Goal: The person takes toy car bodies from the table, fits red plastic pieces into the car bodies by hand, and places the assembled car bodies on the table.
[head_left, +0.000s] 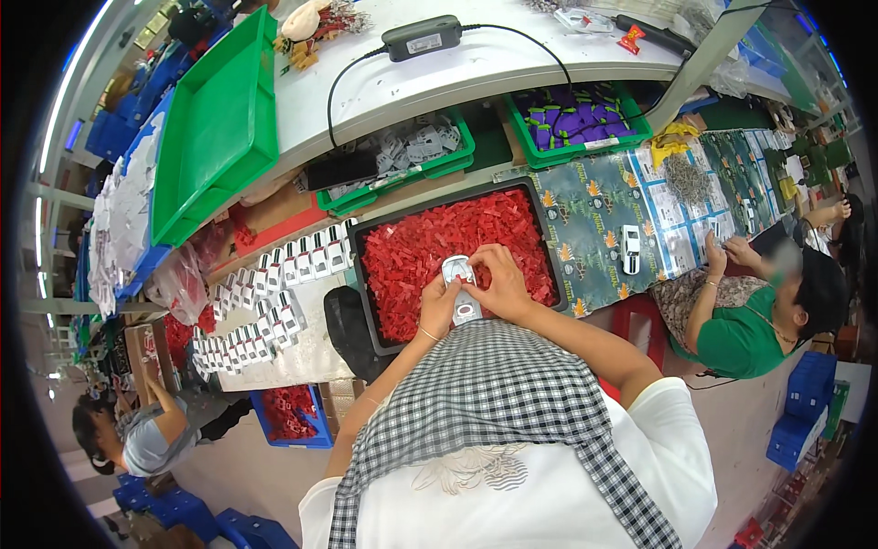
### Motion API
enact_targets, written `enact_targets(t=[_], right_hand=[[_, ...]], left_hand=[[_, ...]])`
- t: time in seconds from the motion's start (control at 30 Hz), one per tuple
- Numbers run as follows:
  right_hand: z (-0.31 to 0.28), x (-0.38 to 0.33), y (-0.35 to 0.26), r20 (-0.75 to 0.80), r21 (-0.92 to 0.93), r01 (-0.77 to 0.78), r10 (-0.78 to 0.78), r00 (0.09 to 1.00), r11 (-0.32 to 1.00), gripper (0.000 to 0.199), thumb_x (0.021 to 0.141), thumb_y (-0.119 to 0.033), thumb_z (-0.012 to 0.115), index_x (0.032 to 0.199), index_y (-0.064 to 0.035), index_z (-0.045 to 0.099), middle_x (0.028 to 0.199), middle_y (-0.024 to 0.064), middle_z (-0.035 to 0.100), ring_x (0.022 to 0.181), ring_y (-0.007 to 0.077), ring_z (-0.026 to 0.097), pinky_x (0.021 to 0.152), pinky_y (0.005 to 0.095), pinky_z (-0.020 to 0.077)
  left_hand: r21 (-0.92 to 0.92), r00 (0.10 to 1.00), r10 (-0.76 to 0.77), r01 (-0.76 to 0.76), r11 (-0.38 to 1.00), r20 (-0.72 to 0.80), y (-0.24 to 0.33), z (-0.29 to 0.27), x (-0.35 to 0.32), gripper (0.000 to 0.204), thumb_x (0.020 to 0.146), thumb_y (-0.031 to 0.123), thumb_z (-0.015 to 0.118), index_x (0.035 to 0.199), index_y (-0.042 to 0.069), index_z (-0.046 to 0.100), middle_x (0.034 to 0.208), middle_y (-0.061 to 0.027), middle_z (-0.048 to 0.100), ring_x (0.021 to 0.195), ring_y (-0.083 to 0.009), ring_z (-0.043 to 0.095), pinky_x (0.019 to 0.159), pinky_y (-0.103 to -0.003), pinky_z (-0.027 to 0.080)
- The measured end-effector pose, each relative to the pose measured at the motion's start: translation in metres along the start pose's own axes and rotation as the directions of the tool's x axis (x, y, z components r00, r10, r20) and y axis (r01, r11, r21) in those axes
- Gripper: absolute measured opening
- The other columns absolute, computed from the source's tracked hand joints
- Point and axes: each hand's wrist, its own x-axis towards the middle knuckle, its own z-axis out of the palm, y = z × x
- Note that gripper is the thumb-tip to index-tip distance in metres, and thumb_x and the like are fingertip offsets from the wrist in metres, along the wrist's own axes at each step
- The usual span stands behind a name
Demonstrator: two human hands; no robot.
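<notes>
Both hands meet over a black tray (553, 240) heaped with small red plastic pieces (412, 240). My left hand (439, 306) grips a white toy car (466, 311), with the thumb and fingers along its left side. My right hand (501, 285) is closed at the car's other side, its thumb and fingertips pressed to the upper part. Whether a small piece sits between those fingertips is hidden. Left of the tray, several white toy cars (311, 260) with dark windows stand in tight rows on the table.
Under a white shelf (512, 78) are green bins with white parts (421, 144) and purple pieces (585, 117). A black cable hangs from an adapter (422, 38). At right, a co-worker in green (745, 334) sits near another white car (630, 249). Another person (151, 435) is at left.
</notes>
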Motion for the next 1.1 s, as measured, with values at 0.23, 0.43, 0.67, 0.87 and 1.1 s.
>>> enact_targets(t=[0.23,0.43,0.67,0.87,1.1], right_hand=[[0.01,-0.006,0.009,0.146,0.338,-0.372,0.342,0.928,0.865,0.037,0.072,-0.011,0.068,0.107,-0.002,0.057,0.093,0.0078,0.06,0.075,0.0156,0.058,0.066,0.029,0.0474],[0.018,-0.009,0.02,0.15,0.295,-0.347,0.315,0.937,0.89,0.033,0.073,-0.014,0.069,0.101,0.0011,0.059,0.082,0.0074,0.062,0.069,0.0136,0.058,0.061,0.0276,0.0473],[0.022,-0.007,0.022,0.229,0.314,-0.437,0.379,0.897,0.843,0.03,0.073,-0.011,0.07,0.097,0.0019,0.057,0.074,0.0045,0.061,0.063,0.0077,0.053,0.056,0.0238,0.0431],[0.037,-0.01,0.018,0.207,0.37,-0.357,0.299,0.932,0.858,0.024,0.076,-0.007,0.068,0.095,0.0012,0.056,0.07,0.0033,0.059,0.062,0.0073,0.055,0.052,0.0226,0.0423],[0.014,-0.014,0.019,0.299,0.559,-0.501,0.403,0.865,0.66,0.028,0.081,-0.006,0.066,0.107,-0.0014,0.055,0.087,0.004,0.06,0.079,0.0104,0.056,0.072,0.0235,0.0464]], left_hand=[[0.204,0.997,0.074,-0.075,0.976,0.011,0.0,0.001,-0.001,0.017,0.091,0.005,0.05,0.102,-0.003,0.059,0.086,-0.0033,0.062,0.072,-0.0074,0.057,0.063,-0.022,0.047],[0.284,0.998,0.059,-0.061,0.957,0.016,0.014,0.012,-0.008,0.021,0.091,0.007,0.052,0.107,-0.003,0.06,0.091,-0.003,0.063,0.079,-0.0075,0.057,0.068,-0.023,0.046],[0.404,0.975,0.219,-0.212,0.89,0.029,-0.002,-0.001,0.001,0.016,0.087,0.009,0.056,0.097,-0.002,0.061,0.074,0.0011,0.059,0.063,-0.003,0.05,0.055,-0.022,0.042],[0.371,0.976,0.208,-0.173,0.912,-0.057,-0.004,-0.01,-0.01,0.016,0.086,0.009,0.055,0.098,-0.001,0.061,0.071,-0.0027,0.061,0.061,-0.0061,0.052,0.052,-0.024,0.043],[0.344,0.852,0.344,-0.21,0.915,-0.394,0.034,-0.089,-0.007,0.014,0.086,0.008,0.057,0.096,-0.002,0.059,0.077,-0.0024,0.06,0.067,-0.0065,0.052,0.058,-0.024,0.044]])
